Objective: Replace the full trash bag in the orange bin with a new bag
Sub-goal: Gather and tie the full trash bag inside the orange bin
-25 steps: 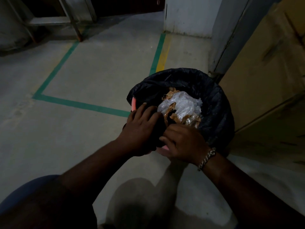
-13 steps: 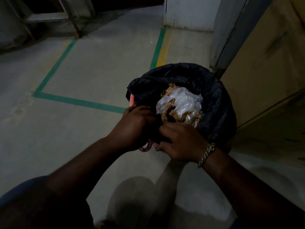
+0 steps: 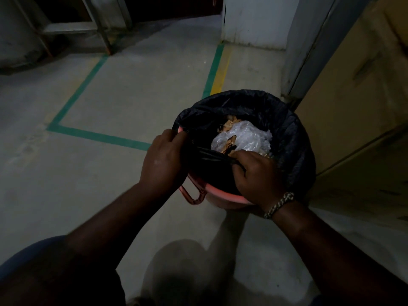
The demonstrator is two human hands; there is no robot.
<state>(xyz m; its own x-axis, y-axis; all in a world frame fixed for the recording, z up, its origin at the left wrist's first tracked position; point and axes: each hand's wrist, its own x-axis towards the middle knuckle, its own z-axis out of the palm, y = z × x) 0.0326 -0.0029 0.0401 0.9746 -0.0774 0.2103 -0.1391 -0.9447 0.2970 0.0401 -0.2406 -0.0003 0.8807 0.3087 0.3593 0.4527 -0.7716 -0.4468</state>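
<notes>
The orange bin point(image 3: 223, 196) stands on the concrete floor, with a handle loop hanging at its near left. A black trash bag point(image 3: 293, 138) lines it and folds over the far and right rim. Inside lie crumpled clear plastic point(image 3: 245, 136) and brown scraps. My left hand point(image 3: 164, 162) grips the bag's near edge at the bin's left rim. My right hand point(image 3: 257, 173), with a bracelet on the wrist, pinches the same edge further right. Between my hands the bag edge is off the rim and pulled taut, and the orange rim shows below.
A tan wall or panel point(image 3: 353, 107) stands close to the bin's right, with a grey door frame point(image 3: 309, 51) behind. Green floor tape point(image 3: 99, 135) and a yellow-green stripe point(image 3: 217, 69) mark the concrete. A metal rack's legs point(image 3: 103, 34) stand at the far left.
My hands have spread apart along the near rim. The bag's near edge has come up off the rim, baring the orange rim and handle. The camera view shifted slightly.
</notes>
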